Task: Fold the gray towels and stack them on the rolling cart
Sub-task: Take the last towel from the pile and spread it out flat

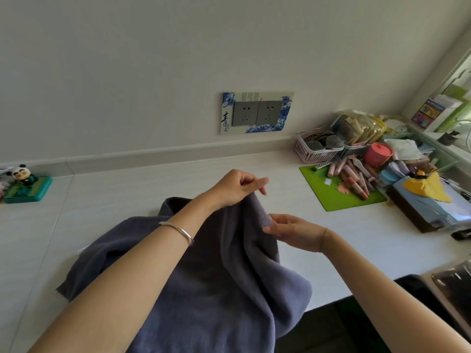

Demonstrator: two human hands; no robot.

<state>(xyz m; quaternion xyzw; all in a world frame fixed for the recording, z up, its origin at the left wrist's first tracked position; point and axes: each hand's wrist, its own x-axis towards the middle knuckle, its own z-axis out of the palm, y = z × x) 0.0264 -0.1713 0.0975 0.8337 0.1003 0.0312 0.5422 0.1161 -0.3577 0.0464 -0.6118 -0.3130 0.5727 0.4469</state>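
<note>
One dark gray terry towel (216,289): heaped on white countertop (114,194), near end hanging over front edge. Two hands. Left hand (237,187) pinches raised towel edge, thumb and fingers together on cloth. Right hand (293,231) just below it, fingertips clamped on same edge. Two gray wall sockets (256,112). One pink slotted plastic basket (312,154): dark round pads inside. One green mat (328,200): pinkish tubes on it, count unclear.

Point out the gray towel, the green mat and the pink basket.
gray towel (216,289), head view, bare cloth between the forearms
green mat (323,197), head view, bare near-left part
pink basket (313,154), head view, slatted front wall
</note>
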